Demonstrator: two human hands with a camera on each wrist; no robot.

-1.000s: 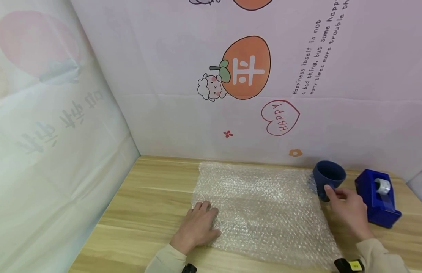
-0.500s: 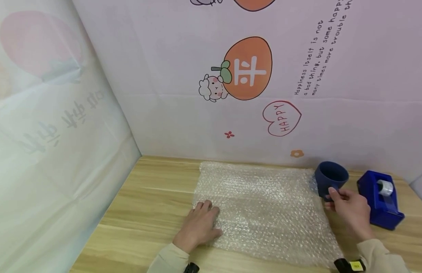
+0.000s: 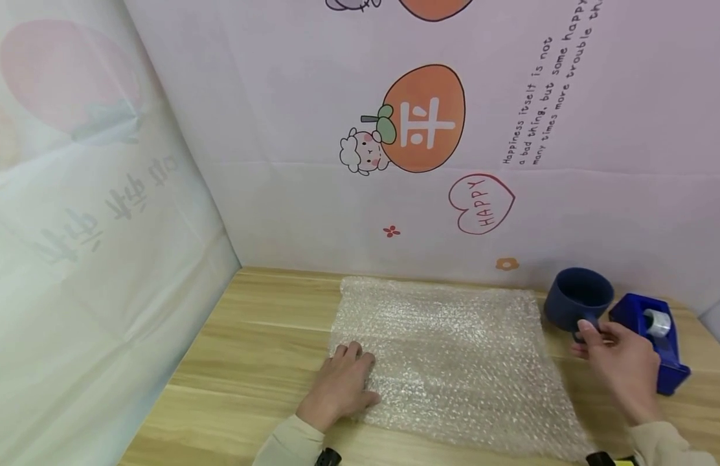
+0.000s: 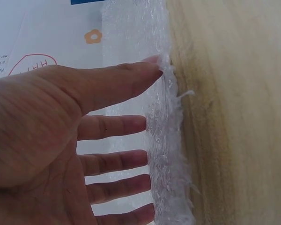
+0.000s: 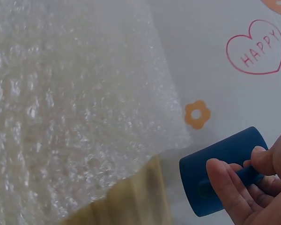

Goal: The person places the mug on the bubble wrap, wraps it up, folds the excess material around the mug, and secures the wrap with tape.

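Note:
A sheet of bubble wrap (image 3: pixel 447 362) lies flat on the wooden table. On its left edge rests my left hand (image 3: pixel 339 385), fingers spread, the thumb and fingertips touching the wrap, as the left wrist view also shows. My right hand (image 3: pixel 622 366) holds a dark blue mug (image 3: pixel 570 307) by its handle, just beyond the wrap's right edge. In the right wrist view the thumb and fingers curl round the handle of the mug (image 5: pixel 225 164). The mug's mouth faces up and toward the head camera.
A blue tape dispenser (image 3: pixel 665 378) with a roll of clear tape (image 3: pixel 657 322) stands right of the mug, partly behind my right hand. A printed white cloth (image 3: pixel 307 213) hangs behind the table, another cloth (image 3: pixel 103 291) at the left. Wooden table (image 3: pixel 249 349) shows left of the wrap.
My right hand has moved the mug to the right, off the corner of the bubble wrap and closer to the tape dispenser. The left hand stays on the wrap.

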